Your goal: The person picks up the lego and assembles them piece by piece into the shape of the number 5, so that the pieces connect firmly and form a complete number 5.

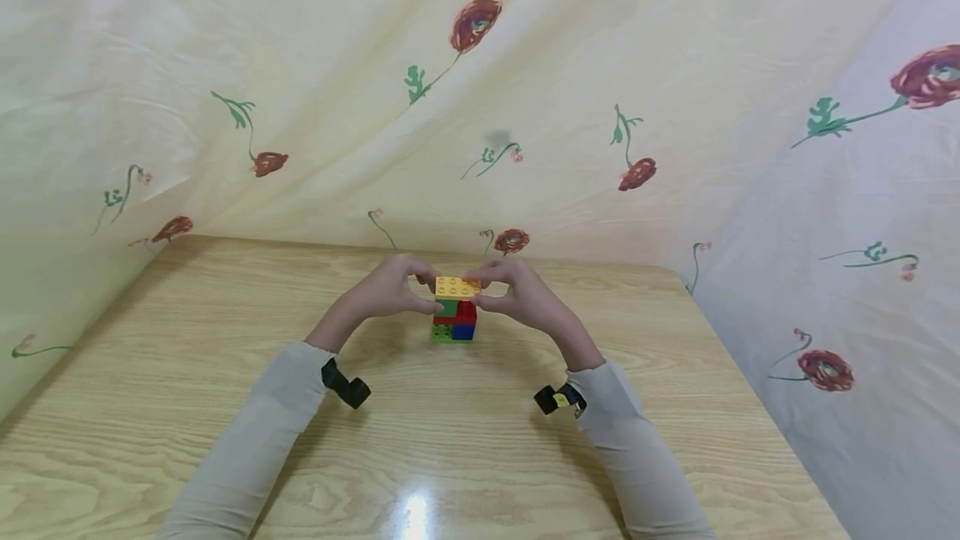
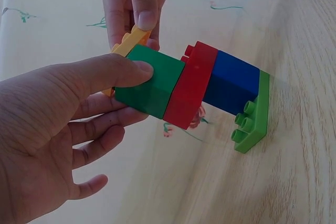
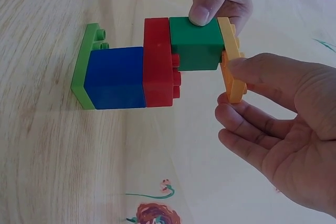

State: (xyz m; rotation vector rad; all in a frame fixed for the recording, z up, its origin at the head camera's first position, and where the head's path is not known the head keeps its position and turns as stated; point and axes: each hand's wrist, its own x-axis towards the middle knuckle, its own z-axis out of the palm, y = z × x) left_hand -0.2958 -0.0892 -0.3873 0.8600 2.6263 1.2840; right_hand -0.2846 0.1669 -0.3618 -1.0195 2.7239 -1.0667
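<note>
A stack of toy building bricks stands on the table: a light green plate [image 2: 257, 119] lowest, a blue brick [image 3: 115, 77] on its right half, a flat red brick [image 3: 157, 66] over that, then a green brick [image 2: 152, 80] on the red one's left part. On top lies a flat yellow brick [image 1: 456, 287], slightly tilted in the right wrist view, its right part overhanging. My left hand [image 1: 386, 286] pinches the green brick between thumb and fingers. My right hand [image 1: 517, 294] pinches the yellow brick's right end. Bare studs show on the red brick and the light green plate.
The wooden table [image 1: 465, 440] carries the stack near its far edge. Flowered cloth [image 1: 360, 107] hangs behind the table and along its sides. Each wrist wears a small black camera, the left camera [image 1: 347, 384] and the right camera [image 1: 558, 398].
</note>
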